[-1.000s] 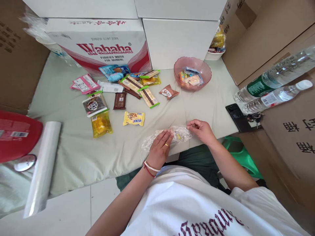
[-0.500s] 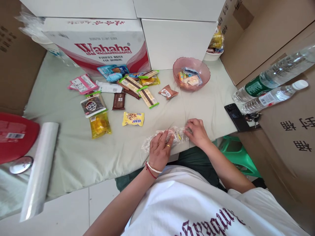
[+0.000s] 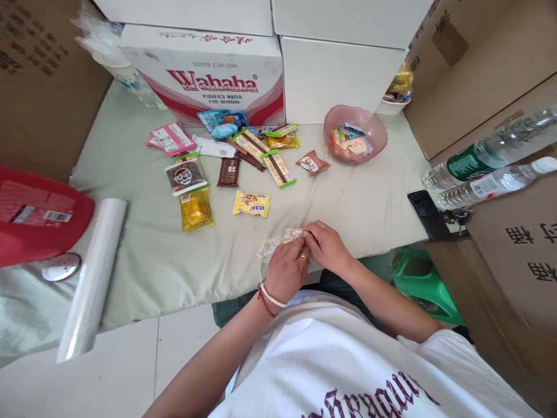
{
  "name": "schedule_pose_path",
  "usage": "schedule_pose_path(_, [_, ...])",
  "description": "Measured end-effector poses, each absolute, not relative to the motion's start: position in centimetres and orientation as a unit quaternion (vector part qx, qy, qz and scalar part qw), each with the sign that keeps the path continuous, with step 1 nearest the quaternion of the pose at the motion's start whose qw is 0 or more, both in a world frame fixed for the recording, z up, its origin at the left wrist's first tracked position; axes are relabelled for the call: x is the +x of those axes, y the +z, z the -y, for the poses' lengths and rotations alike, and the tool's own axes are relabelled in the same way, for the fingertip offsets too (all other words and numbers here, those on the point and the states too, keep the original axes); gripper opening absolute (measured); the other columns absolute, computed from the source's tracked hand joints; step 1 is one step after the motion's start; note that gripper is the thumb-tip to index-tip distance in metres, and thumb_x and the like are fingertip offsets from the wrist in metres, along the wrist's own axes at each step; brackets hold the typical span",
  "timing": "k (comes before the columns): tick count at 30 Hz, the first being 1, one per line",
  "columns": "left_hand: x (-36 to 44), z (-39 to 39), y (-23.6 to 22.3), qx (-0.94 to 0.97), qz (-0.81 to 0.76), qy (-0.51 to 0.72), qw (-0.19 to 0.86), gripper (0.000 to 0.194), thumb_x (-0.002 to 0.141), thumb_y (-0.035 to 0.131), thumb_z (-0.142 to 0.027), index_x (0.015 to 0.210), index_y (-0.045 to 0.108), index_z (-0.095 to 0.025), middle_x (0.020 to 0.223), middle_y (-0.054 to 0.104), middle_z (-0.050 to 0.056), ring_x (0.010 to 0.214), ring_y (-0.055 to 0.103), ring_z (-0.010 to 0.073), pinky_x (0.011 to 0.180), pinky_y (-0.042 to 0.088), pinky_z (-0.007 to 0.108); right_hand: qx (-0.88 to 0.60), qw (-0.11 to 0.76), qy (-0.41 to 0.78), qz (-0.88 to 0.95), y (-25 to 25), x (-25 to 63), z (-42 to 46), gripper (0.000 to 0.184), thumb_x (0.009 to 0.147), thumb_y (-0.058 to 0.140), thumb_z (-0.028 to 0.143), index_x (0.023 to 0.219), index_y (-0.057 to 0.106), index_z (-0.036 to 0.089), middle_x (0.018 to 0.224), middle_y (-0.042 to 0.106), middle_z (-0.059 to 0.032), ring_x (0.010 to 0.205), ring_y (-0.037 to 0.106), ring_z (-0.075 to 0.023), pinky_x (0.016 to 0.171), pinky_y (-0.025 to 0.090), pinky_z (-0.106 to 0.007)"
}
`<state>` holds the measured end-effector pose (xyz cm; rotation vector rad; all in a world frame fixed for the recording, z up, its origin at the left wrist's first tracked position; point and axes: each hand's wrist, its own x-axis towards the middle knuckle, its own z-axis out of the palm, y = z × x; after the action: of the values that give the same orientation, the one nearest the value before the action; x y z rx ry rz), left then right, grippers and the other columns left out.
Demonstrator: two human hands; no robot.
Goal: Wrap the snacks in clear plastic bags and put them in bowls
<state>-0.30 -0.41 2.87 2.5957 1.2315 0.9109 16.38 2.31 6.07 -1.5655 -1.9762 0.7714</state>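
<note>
At the table's front edge lies a crinkled clear plastic bag (image 3: 270, 242) with something yellowish inside, mostly covered by my hands. My left hand (image 3: 287, 264) rests over the bag with its fingers curled onto it. Touching it from the right, my right hand (image 3: 324, 247) has its fingertips closed on the bag's right end. Beyond the hands lie a yellow snack packet (image 3: 251, 204) and a brown packet (image 3: 313, 163). A pink glass bowl (image 3: 378, 130) at the back right holds several small packets.
Several wrapped snacks, among them a chocolate-brown packet (image 3: 228, 172) and a yellow bag (image 3: 195, 210), lie on the cloth-covered table. A Wahaha carton (image 3: 213, 75) stands behind. Plastic wrap (image 3: 91, 284) is at left; a phone (image 3: 429, 215) and bottles (image 3: 483, 188) are at right.
My right hand has moved left to meet my left hand, and the bag's right part is now gathered under the fingers. The view has shifted, so the table things appear farther right.
</note>
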Motion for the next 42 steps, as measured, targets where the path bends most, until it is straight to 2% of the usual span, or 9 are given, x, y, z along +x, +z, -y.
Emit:
schedule_pose_path(4, [-4.2,-0.1,3.0,0.764,-0.517,0.373,0.100,0.026,0.100,0.054,-0.023,0.121,0.069,-0.021,0.116,0.073,0.010,0.109,0.066,0.0224,0.097,0.051,0.039,-0.555,0.264,0.280,0.737,5.3,16.4,-1.1,0.019,0.105,0.043,0.026,0.109,0.061,0.021,0.101,0.059,-0.0079,0.090,0.061,-0.0209,0.083,0.051,-0.034])
schedule_pose_path(9, [-6.1,-1.2,1.6,0.693,-0.656,0.279,0.110,0.053,0.086,0.071,-0.050,0.126,0.065,-0.015,0.141,0.056,0.022,0.141,0.044,0.0409,0.115,0.038,0.060,-0.566,0.260,0.267,0.735,4.8,16.3,-0.5,0.018,0.104,0.044,0.023,0.112,0.059,0.021,0.105,0.058,-0.0090,0.090,0.062,-0.0214,0.081,0.053,-0.035])
schedule_pose_path(12, [-5.7,-1.2,1.5,0.700,-0.648,0.260,0.147,0.033,0.082,0.073,-0.048,0.097,0.070,-0.019,0.143,0.054,0.020,0.149,0.033,0.0433,0.118,0.034,0.061,-0.580,0.252,0.261,0.730,4.8,15.9,-0.5,0.018,0.103,0.045,0.023,0.112,0.060,0.020,0.107,0.059,-0.0096,0.092,0.064,-0.0221,0.081,0.053,-0.035])
schedule_pose_path(16, [-5.4,-0.7,3.2,0.659,-0.639,0.303,0.256,0.025,0.086,0.066,-0.040,0.072,0.057,-0.021,0.099,0.067,0.008,0.099,0.065,0.0237,0.091,0.052,0.039,-0.608,0.223,0.246,0.722,5.3,15.5,-0.1,0.016,0.103,0.046,0.024,0.105,0.062,0.021,0.104,0.061,-0.0090,0.088,0.063,-0.0226,0.077,0.051,-0.035])
schedule_pose_path(21, [-3.0,-0.7,5.5,0.615,-0.629,0.337,0.337,0.024,0.086,0.067,-0.033,0.070,0.053,-0.022,0.065,0.054,-0.005,0.060,0.051,0.0116,0.062,0.044,0.025,-0.629,0.177,0.218,0.725,5.9,14.6,0.2,0.017,0.103,0.048,0.024,0.096,0.064,0.024,0.100,0.063,-0.0083,0.087,0.061,-0.0224,0.071,0.048,-0.032])
schedule_pose_path(25, [0.1,-0.7,6.0,0.659,-0.578,0.352,0.328,0.010,0.091,0.061,-0.027,0.084,0.065,-0.020,0.082,0.066,0.002,0.071,0.061,0.0138,0.068,0.051,0.026,-0.610,0.200,0.236,0.730,6.0,14.8,0.1,0.019,0.100,0.048,0.021,0.099,0.067,0.023,0.102,0.067,-0.0104,0.094,0.062,-0.0240,0.078,0.052,-0.034])
schedule_pose_path(32, [1.8,2.0,4.6,0.812,-0.520,0.241,0.111,0.046,0.095,0.052,-0.020,0.140,0.059,-0.014,0.139,0.064,0.020,0.130,0.059,0.0341,0.106,0.048,0.051,-0.544,0.267,0.468,0.644,6.1,18.7,0.1,0.071,0.092,0.052,0.022,0.161,0.035,0.022,0.133,0.071,-0.0111,0.083,0.070,-0.0199,0.082,0.058,-0.039])
schedule_pose_path(38, [2.0,2.7,2.4,0.863,-0.456,0.207,0.067,0.070,0.096,0.048,-0.015,0.162,0.026,-0.010,0.161,0.045,0.022,0.154,0.039,0.0297,0.123,0.035,0.048,-0.522,0.314,0.645,0.462,6.7,20.4,-0.2,0.057,0.091,0.064,0.050,0.140,0.062,0.021,0.117,0.077,-0.0082,0.054,0.062,-0.0108,0.051,0.053,-0.027])
schedule_pose_path(42, [1.7,2.0,1.9,0.879,-0.437,0.180,0.058,0.067,0.100,0.054,-0.032,0.162,0.031,-0.018,0.165,0.039,0.022,0.154,0.038,0.0328,0.121,0.036,0.050,-0.610,0.412,0.543,0.404,8.5,23.0,-0.5,0.045,0.088,0.071,0.057,0.115,0.073,0.022,0.105,0.078,-0.0068,0.052,0.060,-0.0103,0.047,0.051,-0.025])
